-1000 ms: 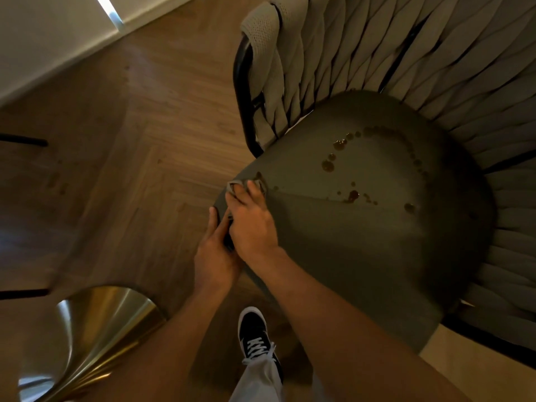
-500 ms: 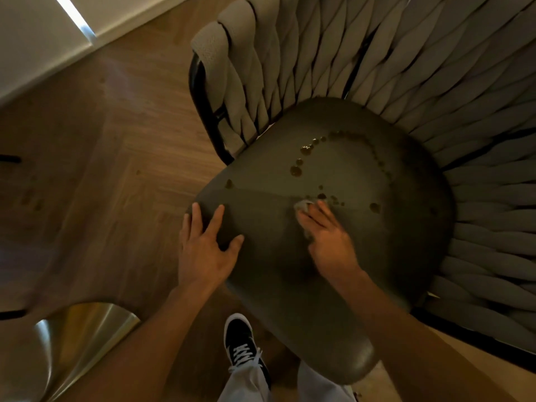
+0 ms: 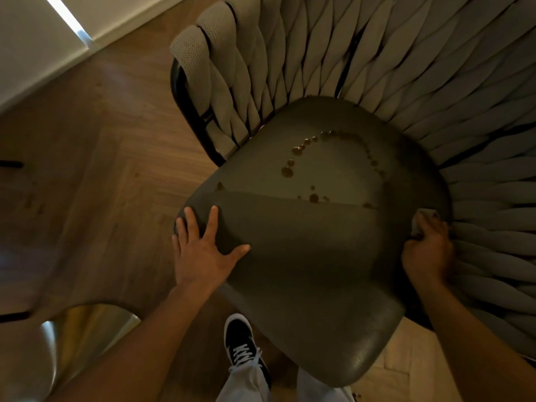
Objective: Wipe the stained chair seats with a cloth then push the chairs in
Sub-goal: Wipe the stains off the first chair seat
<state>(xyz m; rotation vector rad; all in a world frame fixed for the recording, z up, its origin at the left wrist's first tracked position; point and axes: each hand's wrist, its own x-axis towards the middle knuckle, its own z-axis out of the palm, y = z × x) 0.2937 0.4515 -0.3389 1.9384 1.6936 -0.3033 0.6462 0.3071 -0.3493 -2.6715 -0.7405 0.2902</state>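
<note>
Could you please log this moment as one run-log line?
phase: wiping | right hand: holds cloth at seat's right edge | left hand: flat on chair seat | brown stains: remain | chair: not pushed in

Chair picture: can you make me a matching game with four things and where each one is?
Things:
1. left hand
2. cloth
3. brown stains
4. black sneaker

Places:
A. on the wooden floor, in front of the seat
B. spread flat on the seat's left front edge
C. dotted across the back part of the seat
D. in the right hand's grip at the seat's right edge

Pairs: 1-B, 2-D, 3-C, 4-A
</note>
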